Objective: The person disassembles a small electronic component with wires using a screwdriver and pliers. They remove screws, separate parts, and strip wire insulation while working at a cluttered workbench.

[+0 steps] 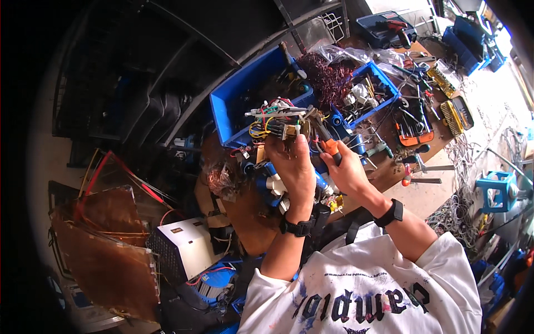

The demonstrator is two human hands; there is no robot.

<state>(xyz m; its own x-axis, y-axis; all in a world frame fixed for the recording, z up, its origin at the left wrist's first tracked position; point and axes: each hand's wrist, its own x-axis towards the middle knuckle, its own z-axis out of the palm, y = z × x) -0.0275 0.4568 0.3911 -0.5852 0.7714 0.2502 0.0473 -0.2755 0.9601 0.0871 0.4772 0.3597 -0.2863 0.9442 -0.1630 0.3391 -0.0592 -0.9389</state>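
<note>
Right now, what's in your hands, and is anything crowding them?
Left hand: gripping wired electrical part. Right hand: closed around orange-handled pliers. Blue bin just beyond; cluttered bench.

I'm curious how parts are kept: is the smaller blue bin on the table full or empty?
Not empty: the bin holds a jumble of white parts. How deep they go, I cannot tell.

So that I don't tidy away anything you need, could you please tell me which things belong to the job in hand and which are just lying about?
In the job:
wired part with yellow leads, in the left fingers
orange-handled pliers, in the right fingers

Apparently just lying about:
dark red wire tangle
blue plastic stool
white-topped metal box
</note>
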